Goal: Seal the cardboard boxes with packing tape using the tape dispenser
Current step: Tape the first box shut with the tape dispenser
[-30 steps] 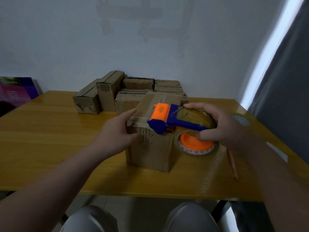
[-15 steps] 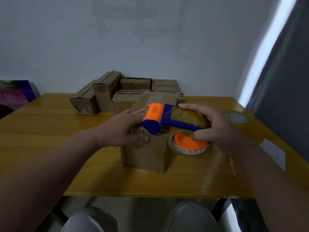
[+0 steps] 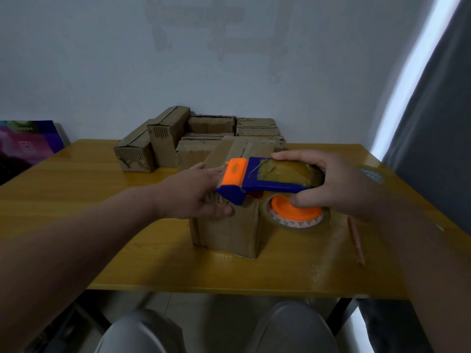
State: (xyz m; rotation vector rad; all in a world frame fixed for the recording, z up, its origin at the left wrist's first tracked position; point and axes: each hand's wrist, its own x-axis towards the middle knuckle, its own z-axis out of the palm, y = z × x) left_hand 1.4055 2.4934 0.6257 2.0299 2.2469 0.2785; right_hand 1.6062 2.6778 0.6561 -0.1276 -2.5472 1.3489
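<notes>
Head view: the cardboard box (image 3: pixel 226 228) stands upright on the yellow worktop (image 3: pixel 76 189), close to the near edge and directly in front of the person, within easy reach of both arms; its top flaps look closed, so the seam lies face-up for taping. The left hand (image 3: pixel 193 194) clasps the box's upper near-left edge, fingers over the top and thumb pressed on the front face; in my judgement this grip braces the box so it will not slide when tape is drawn across it. The right hand (image 3: pixel 331 184) holds the tape dispenser (image 3: pixel 257 179), fingers wrapped over the brown tape roll and thumb on the orange hub (image 3: pixel 295 212); this grip is closed round the tool. The dispenser's orange head sits at the box's top near edge, just beside the left fingers, probably to anchor the tape end there; contact with the cardboard cannot be told. More cardboard boxes (image 3: pixel 163 138) wait huddled at the far side; a spare tape roll (image 3: pixel 372 174) and a pencil (image 3: pixel 355 240) lie to the right.
</notes>
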